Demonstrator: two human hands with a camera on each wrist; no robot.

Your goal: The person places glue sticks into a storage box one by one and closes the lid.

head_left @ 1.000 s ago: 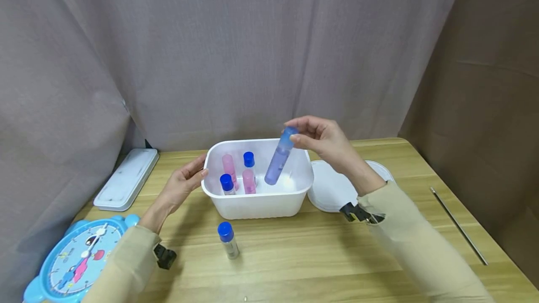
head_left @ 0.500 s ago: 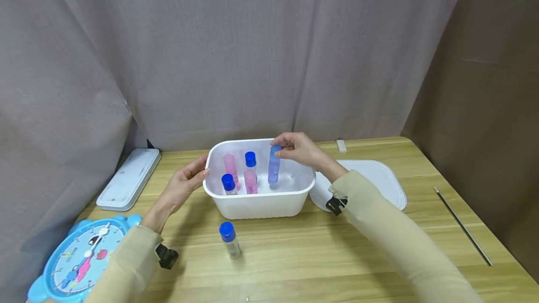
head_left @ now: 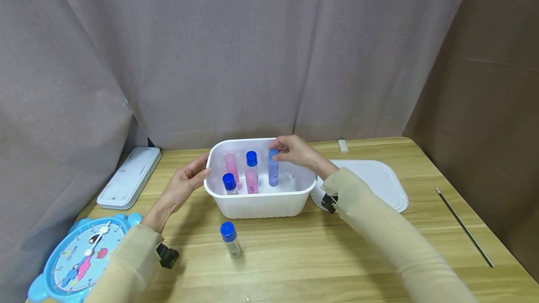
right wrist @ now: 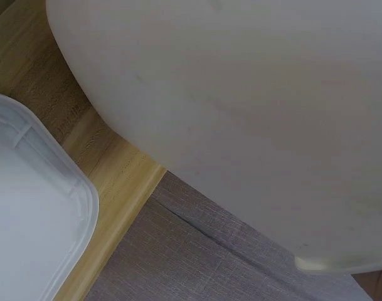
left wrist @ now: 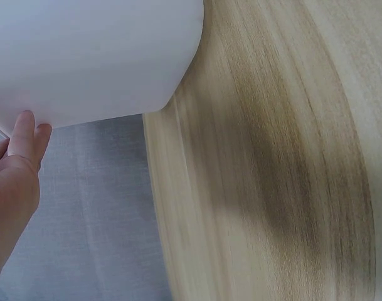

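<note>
A: Which step is in hand?

B: A tall translucent blue-violet tube with a blue cap (head_left: 273,168) is being stood upright inside the white rectangular plastic tub (head_left: 261,202). Its cap is pinched by the curled fingertips of the right hand (head_left: 294,150), and the tube's foot appears to be at or just above the tub floor; contact cannot be told for sure. The tube sits at about 2 o'clock within the tub.

A: And the other hand?

B: The tub's rim at 9 o'clock is touched by the left hand (head_left: 185,183), thumb over the edge and fingers laid fairly straight along the outer wall, as the left wrist view confirms. Nothing is gripped there; the tub seems merely steadied.

A: What else is in the tub?

B: Two pink tubes (head_left: 231,166) and two clear blue-capped vials (head_left: 229,183), all upright, toward 9 o'clock of the held tube.

A: What is left outside?

B: One clear vial with a blue cap (head_left: 229,240) stands on the pale wooden table (head_left: 337,256), at 6 o'clock of the tub. A white lid (head_left: 379,181) lies at 3 o'clock.

A: What does the next move call for?

B: Judged from this, the pinch would have to be eased gently, so the tall tube is not tipped against its neighbours.
</note>
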